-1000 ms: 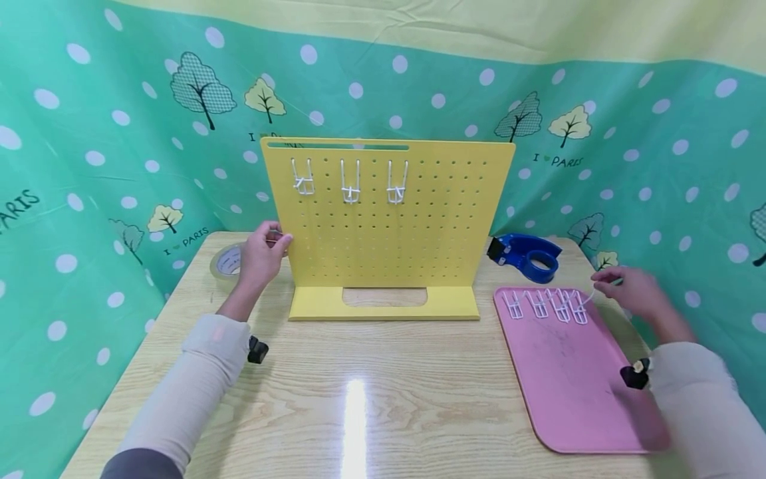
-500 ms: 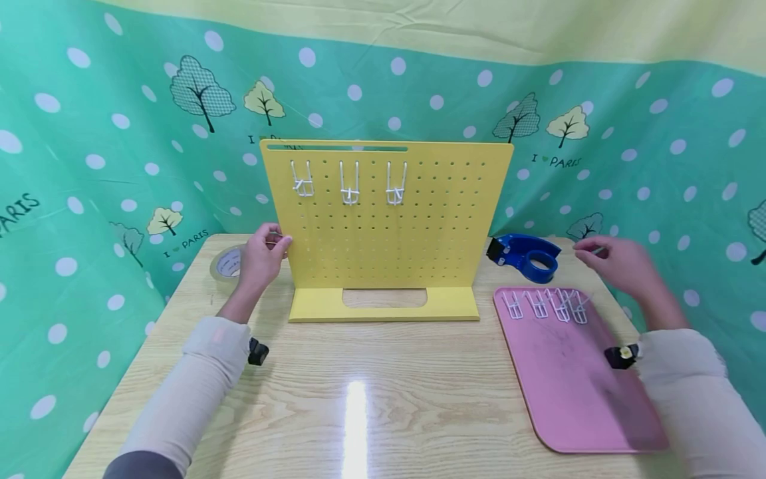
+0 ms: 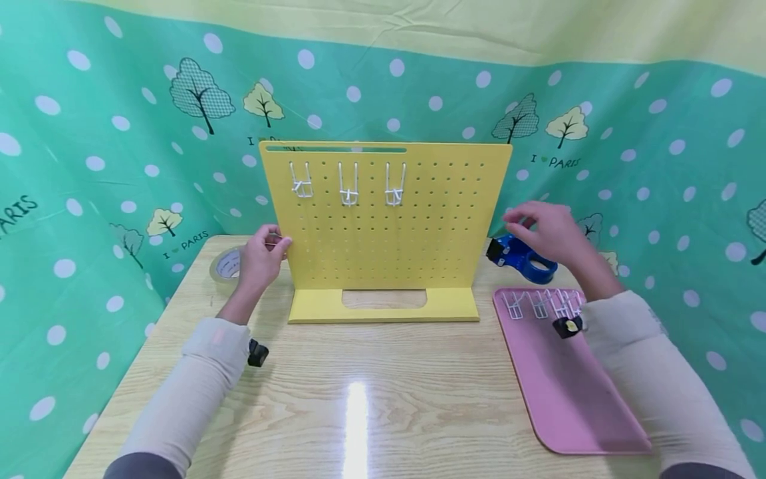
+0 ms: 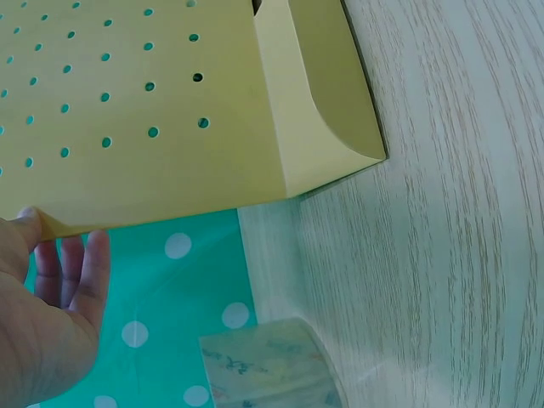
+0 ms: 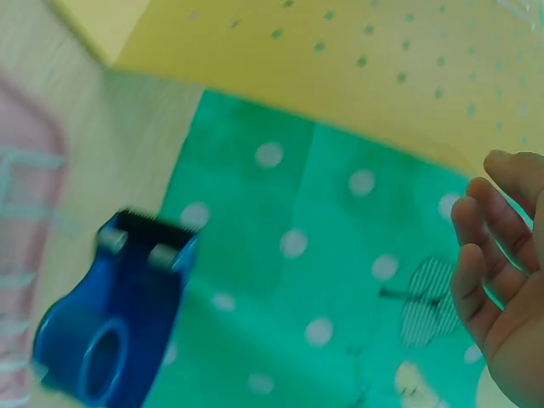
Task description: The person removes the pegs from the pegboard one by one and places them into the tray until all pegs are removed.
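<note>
A yellow pegboard (image 3: 383, 253) stands upright on its base, with three white wire hooks (image 3: 349, 186) hanging along its upper left. My left hand (image 3: 261, 259) holds the board's left edge, thumb on the front and fingers behind, as the left wrist view also shows of the hand (image 4: 51, 314). Beside the board's right edge is my right hand (image 3: 547, 229), above the blue tape dispenser (image 3: 517, 256). Its fingers are loosely bent, and no object shows in the hand (image 5: 510, 280) in the right wrist view. Whether it touches the board is unclear.
A pink tray (image 3: 574, 399) lies at the right, several more white wire hooks (image 3: 540, 306) at its far end, partly hidden by my right wrist. Behind my left hand sits a tape roll (image 3: 227, 264). A green dotted curtain (image 3: 383, 86) surrounds the table.
My right hand has left the hooks at the tray's far end and moved up and left to the board's right side. The left hand keeps its place on the board.
</note>
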Action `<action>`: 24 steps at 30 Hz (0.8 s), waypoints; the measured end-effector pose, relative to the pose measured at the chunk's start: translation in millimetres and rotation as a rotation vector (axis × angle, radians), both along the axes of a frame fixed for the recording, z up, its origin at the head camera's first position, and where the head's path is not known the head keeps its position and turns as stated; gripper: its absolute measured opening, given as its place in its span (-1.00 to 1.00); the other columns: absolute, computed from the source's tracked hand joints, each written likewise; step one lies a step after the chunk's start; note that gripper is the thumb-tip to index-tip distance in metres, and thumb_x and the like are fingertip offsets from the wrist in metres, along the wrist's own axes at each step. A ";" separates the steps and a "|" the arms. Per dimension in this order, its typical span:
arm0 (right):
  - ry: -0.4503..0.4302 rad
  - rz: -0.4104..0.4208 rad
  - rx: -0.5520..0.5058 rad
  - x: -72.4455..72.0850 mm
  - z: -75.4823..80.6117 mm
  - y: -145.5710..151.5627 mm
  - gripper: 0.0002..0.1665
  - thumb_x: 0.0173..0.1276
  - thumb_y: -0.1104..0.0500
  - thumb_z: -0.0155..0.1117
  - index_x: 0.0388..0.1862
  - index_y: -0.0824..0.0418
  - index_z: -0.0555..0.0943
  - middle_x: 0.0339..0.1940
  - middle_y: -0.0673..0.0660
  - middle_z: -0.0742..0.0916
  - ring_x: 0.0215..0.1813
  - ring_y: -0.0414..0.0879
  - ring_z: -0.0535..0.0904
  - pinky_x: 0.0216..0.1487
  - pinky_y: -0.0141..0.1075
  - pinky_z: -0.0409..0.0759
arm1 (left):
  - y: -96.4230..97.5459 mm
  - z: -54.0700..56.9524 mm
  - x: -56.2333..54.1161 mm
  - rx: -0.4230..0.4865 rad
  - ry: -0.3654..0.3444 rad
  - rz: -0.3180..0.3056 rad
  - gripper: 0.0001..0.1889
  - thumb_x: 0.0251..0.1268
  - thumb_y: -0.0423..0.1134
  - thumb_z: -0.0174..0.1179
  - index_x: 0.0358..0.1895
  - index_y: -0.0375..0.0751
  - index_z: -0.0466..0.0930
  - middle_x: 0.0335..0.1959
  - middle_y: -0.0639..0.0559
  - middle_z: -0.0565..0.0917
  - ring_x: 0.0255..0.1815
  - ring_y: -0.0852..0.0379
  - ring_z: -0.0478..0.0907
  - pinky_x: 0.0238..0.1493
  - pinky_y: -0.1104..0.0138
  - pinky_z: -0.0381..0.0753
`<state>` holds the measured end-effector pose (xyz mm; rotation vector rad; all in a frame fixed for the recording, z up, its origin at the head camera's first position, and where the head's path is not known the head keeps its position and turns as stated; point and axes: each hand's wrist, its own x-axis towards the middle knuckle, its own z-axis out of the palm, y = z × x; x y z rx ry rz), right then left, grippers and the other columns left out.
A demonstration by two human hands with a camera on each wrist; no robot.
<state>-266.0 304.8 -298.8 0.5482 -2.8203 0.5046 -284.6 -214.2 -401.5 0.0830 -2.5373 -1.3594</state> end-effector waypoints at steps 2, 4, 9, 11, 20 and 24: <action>0.037 0.027 -0.016 -3.5 4.3 -13.0 -0.74 0.50 0.17 0.26 0.06 0.24 0.70 -0.07 0.25 0.79 -0.13 0.10 0.70 -0.19 -0.05 0.73 | 0.0 0.2 -0.1 0.002 0.002 0.001 -0.72 0.53 -0.19 0.17 0.11 -0.30 0.48 -0.05 -0.25 0.67 -0.13 -0.04 0.67 -0.32 0.61 0.71; 0.070 0.047 -0.048 -6.8 7.2 -25.5 -0.76 0.49 0.19 0.27 0.04 0.24 0.71 -0.07 0.23 0.79 -0.15 0.08 0.70 -0.21 -0.11 0.70 | 0.2 0.6 -0.1 0.005 0.004 0.001 -0.73 0.53 -0.20 0.18 0.10 -0.30 0.48 -0.06 -0.25 0.67 -0.13 -0.04 0.66 -0.33 0.63 0.69; 0.151 0.077 -0.147 -17.0 6.0 -55.9 -0.80 0.45 0.20 0.33 -0.01 0.22 0.74 -0.07 0.18 0.80 -0.17 0.03 0.70 -0.25 -0.27 0.67 | 0.6 1.1 0.7 -0.001 0.000 0.004 -0.72 0.53 -0.20 0.17 0.11 -0.31 0.48 -0.05 -0.27 0.67 -0.12 -0.05 0.66 -0.33 0.64 0.69; 0.180 0.088 -0.190 -19.4 4.1 -67.8 -0.80 0.43 0.20 0.35 -0.03 0.22 0.74 -0.07 0.18 0.80 -0.18 0.02 0.71 -0.27 -0.28 0.69 | 1.2 1.8 1.0 -0.008 -0.006 0.008 -0.71 0.54 -0.20 0.16 0.13 -0.31 0.48 -0.04 -0.27 0.67 -0.11 -0.06 0.67 -0.29 0.58 0.73; 0.272 0.129 -0.275 -26.2 -5.8 -120.3 -0.78 0.38 0.21 0.40 -0.03 0.23 0.74 -0.15 0.19 0.81 -0.22 0.02 0.73 -0.16 -0.13 0.78 | 2.7 1.1 0.6 0.008 -0.016 0.013 -0.70 0.54 -0.19 0.16 0.15 -0.32 0.48 -0.03 -0.28 0.65 -0.07 -0.08 0.64 -0.05 0.19 0.84; 0.315 0.135 -0.261 -30.0 -4.6 -142.1 -0.77 0.38 0.19 0.41 -0.02 0.20 0.75 -0.15 0.16 0.81 -0.24 -0.01 0.73 -0.21 -0.20 0.77 | 1.8 1.2 0.2 0.007 -0.003 0.017 -0.71 0.53 -0.20 0.16 0.12 -0.33 0.48 -0.05 -0.28 0.66 -0.10 -0.06 0.65 -0.10 0.26 0.84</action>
